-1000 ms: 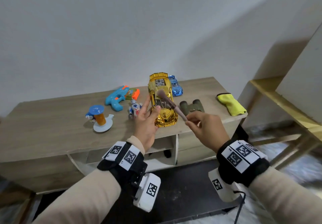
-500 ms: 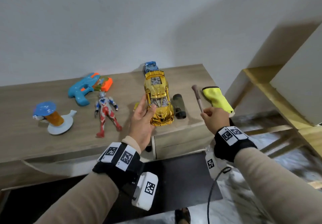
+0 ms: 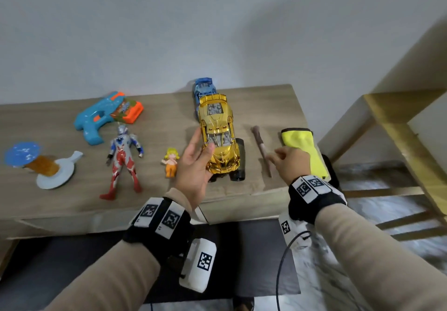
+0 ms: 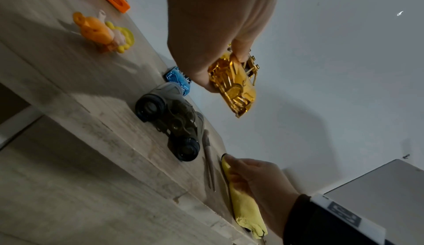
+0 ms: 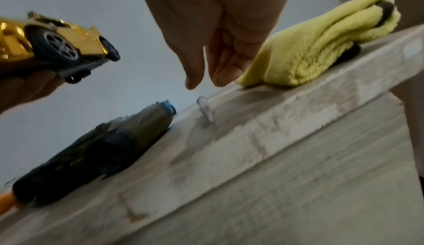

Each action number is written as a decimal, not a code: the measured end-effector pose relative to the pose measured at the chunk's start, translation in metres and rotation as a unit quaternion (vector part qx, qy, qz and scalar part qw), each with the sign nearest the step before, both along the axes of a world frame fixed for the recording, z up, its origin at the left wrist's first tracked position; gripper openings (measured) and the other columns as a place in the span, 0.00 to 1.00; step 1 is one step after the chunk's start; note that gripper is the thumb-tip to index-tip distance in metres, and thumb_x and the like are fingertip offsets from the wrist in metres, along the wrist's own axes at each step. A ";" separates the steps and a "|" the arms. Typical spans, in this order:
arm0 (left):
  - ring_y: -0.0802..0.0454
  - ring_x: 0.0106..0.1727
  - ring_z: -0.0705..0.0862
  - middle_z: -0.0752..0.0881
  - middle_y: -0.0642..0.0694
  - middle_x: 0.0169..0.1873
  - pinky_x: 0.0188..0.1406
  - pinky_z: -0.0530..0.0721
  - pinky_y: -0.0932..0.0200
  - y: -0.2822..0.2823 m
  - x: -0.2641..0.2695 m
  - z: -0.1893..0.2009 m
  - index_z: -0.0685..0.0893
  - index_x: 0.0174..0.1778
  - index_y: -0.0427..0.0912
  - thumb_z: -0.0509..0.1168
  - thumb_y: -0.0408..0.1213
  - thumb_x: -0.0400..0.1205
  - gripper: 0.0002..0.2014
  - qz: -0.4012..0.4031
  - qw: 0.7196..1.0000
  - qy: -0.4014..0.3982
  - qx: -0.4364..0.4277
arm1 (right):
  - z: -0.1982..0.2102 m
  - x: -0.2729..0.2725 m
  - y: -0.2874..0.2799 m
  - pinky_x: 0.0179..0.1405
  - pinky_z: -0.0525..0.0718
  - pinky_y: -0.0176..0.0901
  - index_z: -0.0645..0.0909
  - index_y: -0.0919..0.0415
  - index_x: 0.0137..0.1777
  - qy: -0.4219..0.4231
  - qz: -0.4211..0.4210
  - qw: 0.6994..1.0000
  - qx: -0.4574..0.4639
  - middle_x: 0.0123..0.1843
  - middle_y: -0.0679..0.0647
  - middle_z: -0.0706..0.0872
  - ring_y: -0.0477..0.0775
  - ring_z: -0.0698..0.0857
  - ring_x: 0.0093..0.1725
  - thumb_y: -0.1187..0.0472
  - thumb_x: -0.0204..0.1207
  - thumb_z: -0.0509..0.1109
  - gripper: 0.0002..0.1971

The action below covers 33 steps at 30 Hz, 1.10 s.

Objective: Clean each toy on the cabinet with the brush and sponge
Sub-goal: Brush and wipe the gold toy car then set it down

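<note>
Gold car (image 3: 219, 139) is gripped in the left hand (image 3: 193, 168) above the table (image 3: 242, 190), brush (image 3: 261, 148) lies down, right hand (image 3: 291, 163), fingers loose, reaches the yellow sponge (image 3: 304, 148) (sponge pass likely next; other toys apparently pending).

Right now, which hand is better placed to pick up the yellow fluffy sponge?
Right. The right hand is empty, beside the yellow fluffy sponge; the left hand holds the shiny gold toy car.
</note>
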<state>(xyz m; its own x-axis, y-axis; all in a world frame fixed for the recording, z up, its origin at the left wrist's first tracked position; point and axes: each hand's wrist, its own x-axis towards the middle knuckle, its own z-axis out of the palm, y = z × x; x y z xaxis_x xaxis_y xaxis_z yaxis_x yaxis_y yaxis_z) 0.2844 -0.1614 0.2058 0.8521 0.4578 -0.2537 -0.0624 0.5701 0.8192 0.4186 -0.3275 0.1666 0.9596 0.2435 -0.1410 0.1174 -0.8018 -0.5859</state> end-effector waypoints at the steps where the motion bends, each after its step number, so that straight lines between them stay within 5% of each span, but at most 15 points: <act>1: 0.49 0.61 0.86 0.86 0.46 0.62 0.44 0.88 0.54 -0.001 0.003 -0.001 0.73 0.69 0.57 0.59 0.28 0.83 0.22 0.000 1.000 -0.001 0.003 | 0.001 0.006 -0.004 0.50 0.71 0.39 0.84 0.64 0.57 -0.032 -0.010 0.999 0.007 0.53 0.61 0.88 0.62 0.83 0.54 0.55 0.74 0.72 0.16; 4: 0.49 0.62 0.86 0.87 0.47 0.61 0.46 0.88 0.55 -0.003 0.011 -0.003 0.71 0.72 0.54 0.59 0.28 0.83 0.24 -0.001 1.000 0.001 0.007 | 0.002 0.021 -0.019 0.58 0.69 0.48 0.83 0.62 0.60 -0.139 -0.026 0.990 -0.017 0.60 0.62 0.82 0.66 0.75 0.60 0.57 0.72 0.72 0.17; 7: 0.47 0.64 0.85 0.86 0.44 0.62 0.54 0.88 0.49 -0.005 0.014 -0.004 0.69 0.75 0.52 0.60 0.29 0.82 0.26 -0.012 1.000 0.002 0.005 | -0.003 0.029 -0.034 0.61 0.71 0.55 0.79 0.54 0.67 -0.109 0.005 0.990 -0.087 0.71 0.58 0.74 0.68 0.71 0.64 0.57 0.70 0.73 0.23; 13: 0.46 0.66 0.83 0.85 0.44 0.65 0.56 0.87 0.48 -0.003 0.012 0.000 0.66 0.78 0.52 0.62 0.31 0.81 0.29 -0.031 0.999 0.004 0.010 | -0.003 0.034 -0.044 0.66 0.66 0.42 0.80 0.55 0.66 -0.040 0.048 0.998 -0.032 0.72 0.62 0.75 0.66 0.76 0.67 0.65 0.72 0.64 0.22; 19: 0.44 0.68 0.82 0.81 0.43 0.70 0.60 0.85 0.44 0.015 -0.004 0.011 0.67 0.79 0.51 0.61 0.33 0.81 0.28 -0.061 0.998 -0.010 0.020 | 0.091 0.006 0.011 0.63 0.65 0.29 0.77 0.49 0.69 -0.148 0.132 0.967 0.161 0.70 0.55 0.79 0.54 0.77 0.67 0.69 0.76 0.65 0.23; 24: 0.45 0.61 0.86 0.87 0.42 0.62 0.54 0.88 0.45 0.042 -0.032 0.032 0.70 0.76 0.48 0.62 0.34 0.79 0.27 -0.079 0.996 -0.047 -0.001 | 0.129 -0.049 0.058 0.72 0.71 0.46 0.76 0.45 0.69 -0.148 0.281 0.931 0.179 0.72 0.55 0.77 0.53 0.76 0.70 0.68 0.78 0.64 0.22; 27: 0.47 0.57 0.88 0.88 0.43 0.59 0.56 0.86 0.42 0.073 -0.058 0.041 0.70 0.76 0.46 0.62 0.34 0.78 0.28 -0.058 0.997 -0.056 -0.006 | 0.129 -0.085 0.062 0.75 0.69 0.51 0.80 0.38 0.62 -0.080 0.353 0.924 0.120 0.71 0.50 0.79 0.50 0.77 0.70 0.70 0.76 0.65 0.24; 29: 0.46 0.58 0.87 0.88 0.44 0.60 0.58 0.85 0.42 0.093 -0.078 0.044 0.71 0.76 0.48 0.62 0.33 0.77 0.28 -0.052 0.997 -0.053 0.013 | 0.146 -0.105 0.064 0.74 0.68 0.36 0.84 0.41 0.58 -0.047 0.379 0.918 0.106 0.67 0.46 0.81 0.47 0.78 0.68 0.73 0.75 0.64 0.24; 31: 0.44 0.63 0.85 0.86 0.46 0.64 0.60 0.84 0.40 0.107 -0.096 0.046 0.68 0.77 0.51 0.62 0.31 0.79 0.29 -0.075 0.995 -0.056 0.039 | 0.169 -0.116 0.075 0.59 0.62 0.11 0.84 0.49 0.59 -0.085 0.336 0.929 0.129 0.64 0.45 0.81 0.45 0.78 0.64 0.75 0.76 0.63 0.21; 33: 0.47 0.65 0.84 0.86 0.54 0.63 0.62 0.83 0.42 0.112 -0.113 0.049 0.67 0.77 0.54 0.62 0.29 0.81 0.30 -0.094 0.991 -0.059 0.075 | 0.182 -0.125 0.095 0.55 0.61 0.10 0.82 0.49 0.63 -0.192 0.273 0.936 0.114 0.64 0.45 0.78 0.43 0.76 0.63 0.71 0.77 0.62 0.20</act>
<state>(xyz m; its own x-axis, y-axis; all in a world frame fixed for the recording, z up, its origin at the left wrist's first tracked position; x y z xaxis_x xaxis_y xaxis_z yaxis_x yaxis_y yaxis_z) 0.1714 -0.0495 0.2552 0.9455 0.3136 -0.0875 -0.0681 0.4534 0.8887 0.2932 -0.2326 0.3488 0.6523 0.6945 0.3038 0.7100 -0.4193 -0.5658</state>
